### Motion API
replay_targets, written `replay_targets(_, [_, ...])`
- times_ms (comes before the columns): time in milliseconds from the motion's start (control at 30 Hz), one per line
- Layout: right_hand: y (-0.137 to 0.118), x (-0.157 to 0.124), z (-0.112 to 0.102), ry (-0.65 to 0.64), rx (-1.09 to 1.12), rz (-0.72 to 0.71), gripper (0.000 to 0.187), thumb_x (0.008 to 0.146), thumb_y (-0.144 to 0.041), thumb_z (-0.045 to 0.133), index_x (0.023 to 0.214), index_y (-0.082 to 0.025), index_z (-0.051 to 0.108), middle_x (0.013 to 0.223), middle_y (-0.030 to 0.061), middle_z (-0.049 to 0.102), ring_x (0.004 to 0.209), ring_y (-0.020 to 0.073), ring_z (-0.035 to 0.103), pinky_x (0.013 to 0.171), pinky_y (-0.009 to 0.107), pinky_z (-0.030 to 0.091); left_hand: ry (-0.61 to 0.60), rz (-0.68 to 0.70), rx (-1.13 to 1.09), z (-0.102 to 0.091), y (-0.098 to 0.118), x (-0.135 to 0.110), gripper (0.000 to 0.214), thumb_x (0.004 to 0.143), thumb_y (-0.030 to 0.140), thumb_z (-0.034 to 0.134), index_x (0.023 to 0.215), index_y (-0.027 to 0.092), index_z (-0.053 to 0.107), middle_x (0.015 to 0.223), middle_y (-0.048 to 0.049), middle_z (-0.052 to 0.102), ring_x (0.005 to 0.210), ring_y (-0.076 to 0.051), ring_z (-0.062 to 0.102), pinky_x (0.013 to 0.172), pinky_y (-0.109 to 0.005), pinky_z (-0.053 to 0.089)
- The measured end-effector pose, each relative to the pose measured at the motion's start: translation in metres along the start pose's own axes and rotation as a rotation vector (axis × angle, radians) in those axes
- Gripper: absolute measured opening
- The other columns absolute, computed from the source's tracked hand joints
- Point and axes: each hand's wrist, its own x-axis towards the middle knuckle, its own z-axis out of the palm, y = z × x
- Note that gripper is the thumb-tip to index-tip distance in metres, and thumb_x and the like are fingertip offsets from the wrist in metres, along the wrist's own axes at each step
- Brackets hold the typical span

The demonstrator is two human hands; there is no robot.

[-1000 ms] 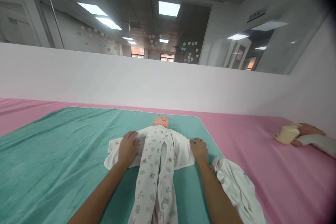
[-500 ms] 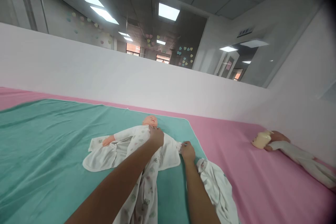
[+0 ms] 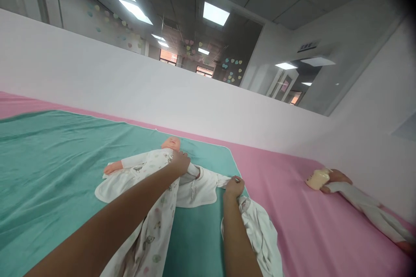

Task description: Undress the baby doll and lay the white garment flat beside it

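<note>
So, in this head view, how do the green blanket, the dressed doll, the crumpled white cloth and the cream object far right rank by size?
Largest first:
green blanket
dressed doll
crumpled white cloth, though nearness may enlarge it
cream object

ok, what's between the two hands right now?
Head view: a white sleeve, stretched from the left hand at the chest of the baby doll to the right hand pinching its end.
</note>
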Motion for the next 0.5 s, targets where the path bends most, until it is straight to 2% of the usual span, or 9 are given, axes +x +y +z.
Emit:
replay_targets(133, [0.0, -0.001, 0.001, 0.025, 0.018, 0.014, 0.031, 0.075, -0.034, 0.036, 0.097, -0.019, 0.053, 0.09, 0.0049, 0.061, 0.079, 0.0178, 0.059, 0.067, 0.025, 0.044, 0.077, 0.21, 0.004, 0.018, 0.03, -0.004, 0.036, 0.072, 0.012, 0.06, 0.109, 0.014, 0.063, 0.108, -0.0178, 0.059, 0.1, -0.033, 0.052, 0.086, -0.047, 0.033])
replay_targets(267, [-0.001, -0.003, -0.001, -0.011, -0.034, -0.009, 0.036, 0.078, -0.033, 0.03, 0.103, -0.017, 0.05, 0.094, 0.007, 0.061, 0.081, 0.0187, 0.06, 0.066, 0.026, 0.046, 0.126, 0.284, -0.005, 0.026, 0.043, -0.002, 0.028, 0.077, 0.007, 0.053, 0.102, 0.01, 0.065, 0.101, -0.0186, 0.062, 0.093, -0.031, 0.056, 0.08, -0.044, 0.036])
replay_targets(400, [-0.001, -0.003, -0.005, -0.069, -0.134, -0.04, 0.04, 0.083, -0.031, 0.023, 0.111, -0.015, 0.047, 0.101, 0.011, 0.061, 0.087, 0.0204, 0.061, 0.068, 0.027, 0.048, 0.143, 0.262, -0.009, 0.02, 0.031, -0.001, 0.017, 0.074, 0.006, 0.056, 0.085, 0.009, 0.068, 0.093, -0.0181, 0.064, 0.089, -0.031, 0.058, 0.078, -0.042, 0.036])
replay_targets(500, [-0.002, -0.002, -0.005, -0.096, -0.23, -0.063, 0.045, 0.084, -0.028, 0.018, 0.119, -0.015, 0.044, 0.106, 0.0124, 0.06, 0.095, 0.0229, 0.06, 0.072, 0.031, 0.049, 0.151, 0.237, -0.014, 0.007, 0.01, -0.002, 0.017, 0.073, 0.004, 0.057, 0.085, 0.01, 0.067, 0.094, -0.0174, 0.064, 0.09, -0.031, 0.058, 0.079, -0.041, 0.036])
